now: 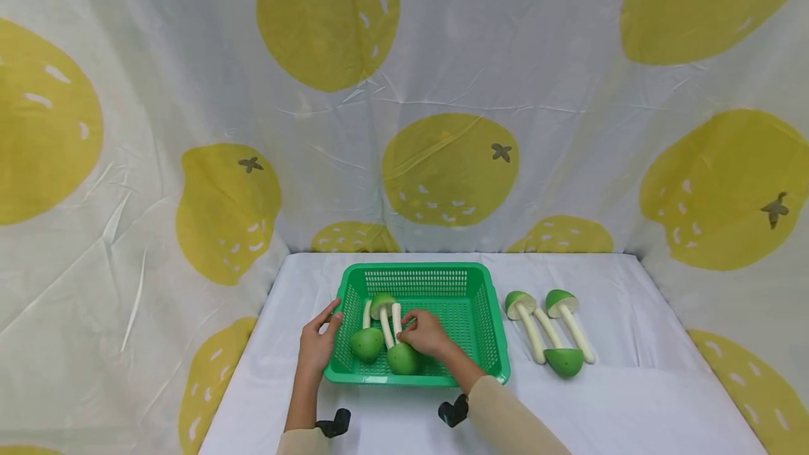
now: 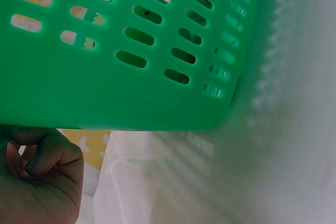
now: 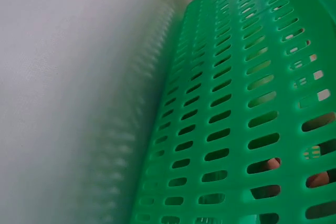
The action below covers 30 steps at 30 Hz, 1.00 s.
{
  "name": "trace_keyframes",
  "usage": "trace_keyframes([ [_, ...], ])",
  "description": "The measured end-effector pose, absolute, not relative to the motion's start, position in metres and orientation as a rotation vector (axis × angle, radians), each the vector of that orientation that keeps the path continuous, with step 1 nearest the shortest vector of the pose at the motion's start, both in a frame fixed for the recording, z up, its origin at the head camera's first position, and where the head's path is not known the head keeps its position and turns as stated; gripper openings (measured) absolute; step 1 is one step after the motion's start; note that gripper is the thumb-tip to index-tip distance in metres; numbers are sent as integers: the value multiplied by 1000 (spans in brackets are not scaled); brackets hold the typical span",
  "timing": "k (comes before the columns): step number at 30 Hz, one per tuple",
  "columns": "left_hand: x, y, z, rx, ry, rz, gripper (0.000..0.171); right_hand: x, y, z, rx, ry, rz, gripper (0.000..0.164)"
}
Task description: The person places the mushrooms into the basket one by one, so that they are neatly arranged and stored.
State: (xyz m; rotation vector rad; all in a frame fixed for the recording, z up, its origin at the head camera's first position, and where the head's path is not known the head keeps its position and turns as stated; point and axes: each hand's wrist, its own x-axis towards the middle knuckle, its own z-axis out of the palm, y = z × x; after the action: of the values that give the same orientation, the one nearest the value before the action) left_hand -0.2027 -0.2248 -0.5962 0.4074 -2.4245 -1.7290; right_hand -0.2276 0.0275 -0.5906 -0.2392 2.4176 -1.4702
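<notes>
A green plastic basket [image 1: 436, 267] with slotted walls holds three mushrooms with green caps and pale stems. My left hand [image 1: 316, 348] grips its left rim; the left wrist view shows curled fingers [image 2: 55, 156] at that rim. Inside, my right hand [image 1: 426, 334] pinches the stem of the front mushroom [image 1: 402, 359], whose cap points toward me. Beside it lie a mushroom [image 1: 366, 345] with its cap toward me and another mushroom [image 1: 382, 304] with its cap away. In the right wrist view, the basket wall [image 3: 220, 98] mostly hides the right hand.
Right of the basket, three more mushrooms lie together on the white cloth [image 1: 632, 406]: a left mushroom [image 1: 520, 302], a right mushroom [image 1: 561, 300] and a reversed mushroom [image 1: 564, 362] between them. A lemon-print curtain [image 1: 455, 90] encloses the table's back and sides.
</notes>
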Motion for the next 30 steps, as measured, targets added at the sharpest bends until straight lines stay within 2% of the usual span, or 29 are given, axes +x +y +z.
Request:
trace_keyframes([
  [30, -202, -225, -596, 386, -2426, -1710, 38, -221, 39, -585, -185, 2265, -1651, 34],
])
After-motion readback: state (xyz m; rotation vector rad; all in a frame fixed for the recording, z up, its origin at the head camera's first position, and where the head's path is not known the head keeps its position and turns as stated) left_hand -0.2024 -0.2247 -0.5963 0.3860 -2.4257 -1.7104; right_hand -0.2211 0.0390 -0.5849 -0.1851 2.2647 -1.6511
